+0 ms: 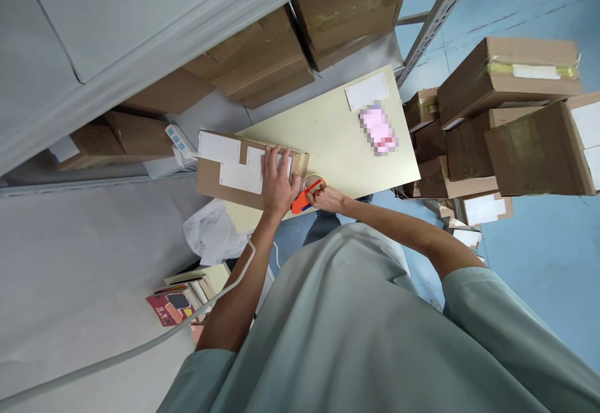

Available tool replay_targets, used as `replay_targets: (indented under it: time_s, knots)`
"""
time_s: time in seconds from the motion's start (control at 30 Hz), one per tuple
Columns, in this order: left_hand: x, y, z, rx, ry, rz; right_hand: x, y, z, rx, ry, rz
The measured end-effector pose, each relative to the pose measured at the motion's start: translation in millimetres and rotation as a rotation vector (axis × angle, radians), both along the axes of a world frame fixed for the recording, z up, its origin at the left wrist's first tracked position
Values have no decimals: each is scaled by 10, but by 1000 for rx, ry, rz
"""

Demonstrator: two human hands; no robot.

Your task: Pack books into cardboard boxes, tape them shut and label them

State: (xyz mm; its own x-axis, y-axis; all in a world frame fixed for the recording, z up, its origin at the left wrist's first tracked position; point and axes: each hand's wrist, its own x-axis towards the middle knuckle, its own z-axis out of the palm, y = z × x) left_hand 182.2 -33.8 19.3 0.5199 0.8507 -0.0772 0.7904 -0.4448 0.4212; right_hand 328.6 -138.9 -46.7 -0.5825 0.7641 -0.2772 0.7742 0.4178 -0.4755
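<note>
A flat cardboard parcel [213, 179] with white labels lies on the near left part of a pale yellow table [328, 138]. My left hand [277, 179] lies flat on the parcel's right end, fingers stretched out, pressing it down. My right hand [325, 199] is closed round the orange handle of a tape dispenser [307, 193], whose roll of clear tape sits right beside the parcel's right edge, close to my left hand.
A white card [367, 91] and a blurred pink item [379, 129] lie at the table's far end. Cardboard boxes [509, 104] are stacked on the blue floor to the right and under the metal shelf [262, 66]. A white bag [210, 232] and books [180, 297] lie left of me.
</note>
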Motion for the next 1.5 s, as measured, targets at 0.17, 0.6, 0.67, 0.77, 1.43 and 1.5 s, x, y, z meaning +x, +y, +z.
replay_targets:
  time_s: [0.17,0.6,0.67,0.77,1.43,1.5]
  knots:
    - [-44,4,-83,35,-12,-15,367,314,124,-3,-117,16]
    - [-93,47,-156,54,-33,-24,1225,1368,292,26,-337,-31]
    - [-93,52,-152,41,-53,-25,1226,1371,270,56,-347,7]
    - [-89,44,-105,17,-81,-41,1244,1316,242,93,-360,42]
    - [-608,1190,7,76,30,399,350,473,227,73,-264,177]
    - [-512,1022,-8,36,15,353,110,272,237,73,-211,213]
